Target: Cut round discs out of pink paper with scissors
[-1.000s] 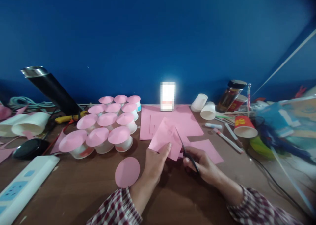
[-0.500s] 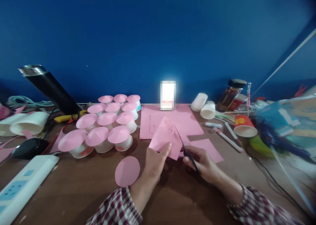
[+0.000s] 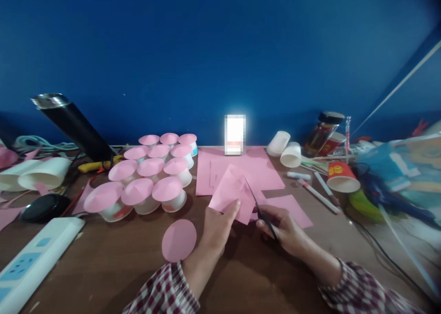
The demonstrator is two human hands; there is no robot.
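My left hand (image 3: 215,229) pinches a pink paper sheet (image 3: 232,192) and holds it tilted above the wooden table (image 3: 113,259). My right hand (image 3: 284,229) grips black scissors (image 3: 259,206) whose blades run up along the right edge of that sheet. A cut pink paper circle (image 3: 179,240) lies flat to the left of my left hand. Flat pink sheets (image 3: 248,167) lie behind the held piece, and another pink sheet (image 3: 292,208) is beside my right hand.
Several cups capped with pink paper cones (image 3: 148,176) stand at the left. A white power strip (image 3: 34,256), black flask (image 3: 74,126) and lying white cups (image 3: 37,174) fill the far left. White cups (image 3: 285,148), a jar (image 3: 322,132), a red cup (image 3: 341,176), pens (image 3: 317,190) and cables sit right.
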